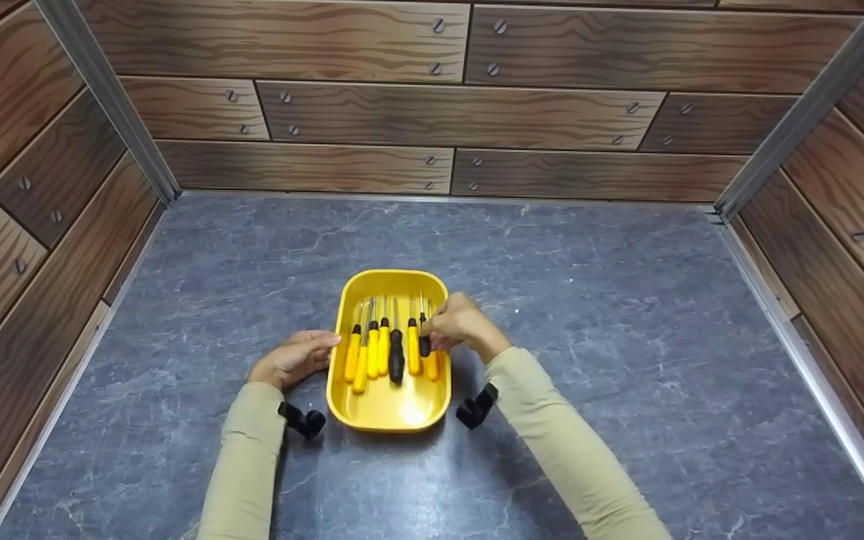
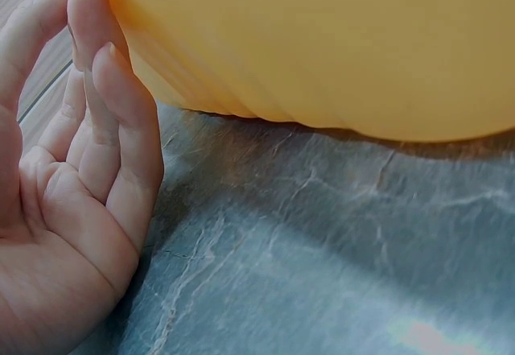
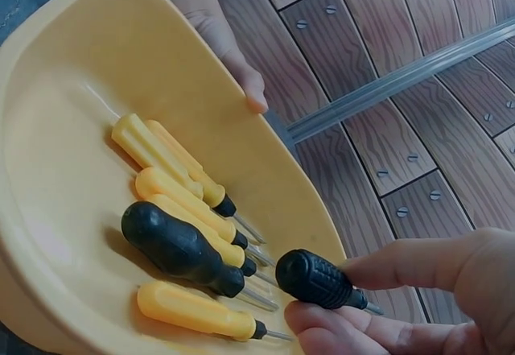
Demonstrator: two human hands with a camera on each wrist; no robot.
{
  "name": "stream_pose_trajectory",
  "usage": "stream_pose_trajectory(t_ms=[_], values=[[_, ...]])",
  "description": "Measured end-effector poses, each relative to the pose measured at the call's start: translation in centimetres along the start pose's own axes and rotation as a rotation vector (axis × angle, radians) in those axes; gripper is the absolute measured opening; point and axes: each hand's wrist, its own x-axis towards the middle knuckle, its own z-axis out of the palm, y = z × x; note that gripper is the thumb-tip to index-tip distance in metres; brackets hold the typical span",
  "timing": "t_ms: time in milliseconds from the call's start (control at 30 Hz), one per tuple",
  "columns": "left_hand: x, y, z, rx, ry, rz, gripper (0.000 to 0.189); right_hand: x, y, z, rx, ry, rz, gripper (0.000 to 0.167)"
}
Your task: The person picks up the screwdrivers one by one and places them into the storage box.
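Note:
A yellow plastic tray [image 1: 391, 411] with rounded corners rests on the dark surface. My left hand [image 1: 293, 361] pinches its left rim, with fingers against the outer wall [image 2: 322, 41]. Over the tray's right side, my right hand [image 1: 466, 321] holds a small black-handled screwdriver [image 3: 315, 278] between thumb and fingers. In the right wrist view its handle is raised above the tray floor. Several yellow-handled screwdrivers [image 1: 412, 352] lie side by side inside, shafts pointing away. Among them is a larger black-handled screwdriver [image 1: 396, 358]. One yellow handle [image 1: 432, 366] is partly hidden by my right hand.
The grey marbled tabletop [image 1: 612, 315] extends around the tray. Wood-patterned panels [image 1: 372, 112] stand at the back and on both sides, joined by metal corner posts [image 1: 113, 105]. Black wrist mounts [image 1: 477, 406] stick out from both sleeves near the tray.

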Motion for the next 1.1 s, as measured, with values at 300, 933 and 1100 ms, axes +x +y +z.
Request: stream_pose_trajectory(t_ms=[300,933,1100], values=[[-0.1,0.0,-0.1,-0.005,-0.003,0.003,0.013,0.3,-0.4,1.0,-0.035,0.020,0.001,0.012],[0.0,0.1,0.0,0.021,0.037,-0.008,0.018,1.5,-0.8,2.2,-0.074,0.060,0.026,0.019],[0.0,0.1,0.1,0.019,0.044,-0.009,0.020,2.0,-0.8,2.3,-0.125,0.095,0.045,0.018]])
